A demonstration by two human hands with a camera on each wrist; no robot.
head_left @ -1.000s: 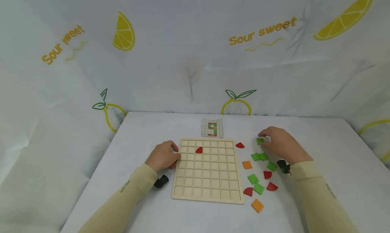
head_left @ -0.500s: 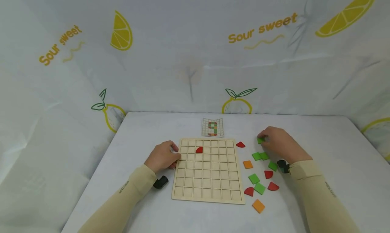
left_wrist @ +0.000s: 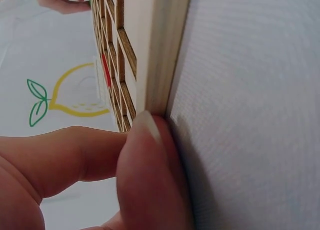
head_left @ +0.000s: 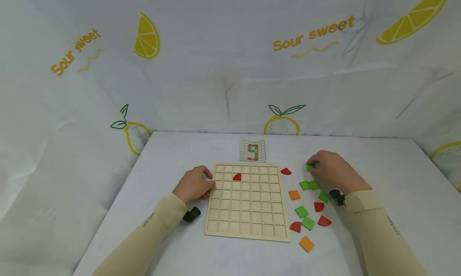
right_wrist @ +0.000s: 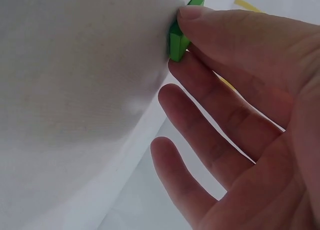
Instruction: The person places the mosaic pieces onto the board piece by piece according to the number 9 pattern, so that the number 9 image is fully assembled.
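A wooden grid board (head_left: 248, 206) lies on the table, with one red quarter-circle tile (head_left: 237, 177) set in an upper-left cell. My left hand (head_left: 194, 184) holds the board's left edge; the left wrist view shows the thumb (left_wrist: 150, 175) against its side, and the index fingertip is partly hidden. To the right of the board, my right hand (head_left: 331, 168) pinches a green square tile (right_wrist: 180, 38) between thumb and forefinger, its other fingers spread. That tile is at or just above the tabletop.
Several loose green, red and orange tiles lie right of the board, among them an orange square (head_left: 307, 244) and a red quarter-circle (head_left: 286, 171). Behind the board lies a pattern card (head_left: 253, 151). A white printed backdrop (head_left: 216, 67) stands behind the table.
My right thumb and fingers have closed in on the green tile, which was more exposed a second ago. The left hand stays at the board's edge. The view shifts slightly.
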